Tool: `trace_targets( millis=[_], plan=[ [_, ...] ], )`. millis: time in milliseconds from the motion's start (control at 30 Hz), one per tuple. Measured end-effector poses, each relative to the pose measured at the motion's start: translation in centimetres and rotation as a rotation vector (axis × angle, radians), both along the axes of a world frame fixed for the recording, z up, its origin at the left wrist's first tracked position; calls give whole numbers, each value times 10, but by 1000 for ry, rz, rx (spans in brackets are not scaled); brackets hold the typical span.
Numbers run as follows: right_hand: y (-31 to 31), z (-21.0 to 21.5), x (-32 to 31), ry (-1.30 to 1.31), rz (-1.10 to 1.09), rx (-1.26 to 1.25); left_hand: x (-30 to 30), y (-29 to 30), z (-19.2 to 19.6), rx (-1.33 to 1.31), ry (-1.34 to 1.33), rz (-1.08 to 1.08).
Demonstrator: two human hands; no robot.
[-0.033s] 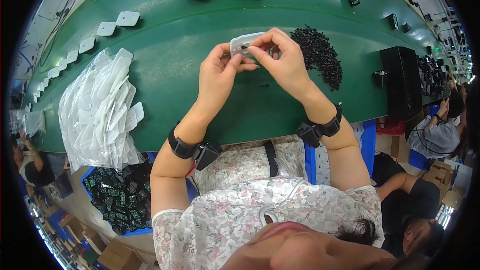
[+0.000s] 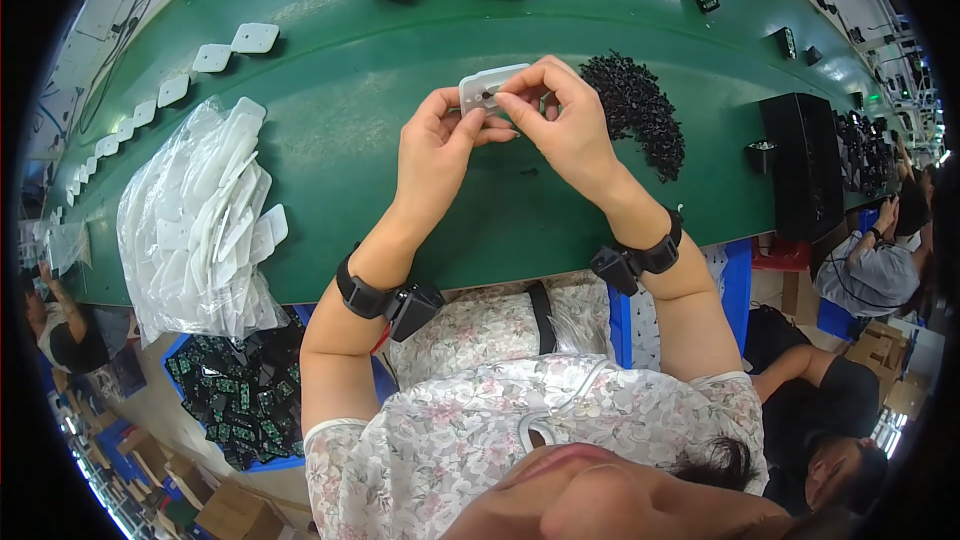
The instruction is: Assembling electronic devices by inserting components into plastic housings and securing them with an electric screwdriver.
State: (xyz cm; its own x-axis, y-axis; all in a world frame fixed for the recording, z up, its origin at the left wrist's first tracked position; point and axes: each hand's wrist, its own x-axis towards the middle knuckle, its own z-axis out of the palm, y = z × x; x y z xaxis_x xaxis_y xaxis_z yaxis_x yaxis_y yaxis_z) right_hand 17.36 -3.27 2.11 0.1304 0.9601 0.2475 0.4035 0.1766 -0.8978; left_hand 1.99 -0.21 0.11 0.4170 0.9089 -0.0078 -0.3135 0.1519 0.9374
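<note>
Plate in hand: the white, flat plastic plate with rounded corners (image 2: 478, 82) is up between both hands, over the long green tabletop (image 2: 350, 90);
Left hand: the left hand (image 2: 437, 143) is clamped on the plate's left end, thumb at the near edge; some of the finger grip behind it is hidden, so no promises there;
Right hand: the right hand (image 2: 568, 118) has thumb and index tips close together at a small dark spot (image 2: 487, 95) on the plate; can't tell if they're pinching a part, or if the spot is a hole;
Black bits: a spread-out pile of tiny black parts (image 2: 637, 105) is just right of the right hand; one loose dark bit (image 2: 529, 172) lies below the hands;
White stack: a clear plastic bag of white plates (image 2: 195, 230) sits off to the left;
Doing it well: imo keep the left grip firm at the edge, thumb clear of the dark spot; fingertip work square to the face, light force, so the plate doesn't twist;
Labels: nothing I can read on the plate or bag; any marks are too tiny
</note>
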Motion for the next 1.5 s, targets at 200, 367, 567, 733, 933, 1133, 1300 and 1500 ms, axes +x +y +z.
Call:
trace_targets(
  millis=[200, 367, 567, 733, 933, 1133, 1300, 1500],
  plan=[
    [0, -4, -11, 5, -43, 68, -3, 1, 3, -9, -32, -18],
    [-3, -9, -9, 45, 12, 15, -6, 1, -4, 94, -52, 22],
    [0, 6, 9, -52, -16, 139, -10, 1, 1, 81, -21, -25],
    [2, -5, 11, 7, 139, 10, -7, 0, 0, 122, 12, -41],
    [0, -4, -5, -42, -135, 194, -6, 1, 1, 29, -54, 17],
    [0, -6, -20, -477, -226, 523, 0, -4, 1, 97, -138, 126],
    [1, -13, -27, -342, -195, 471, 2, -5, -1, 180, -143, 147],
    [1, -14, -26, -181, -132, 413, 4, -5, -2, 190, -135, 149]
  ],
)
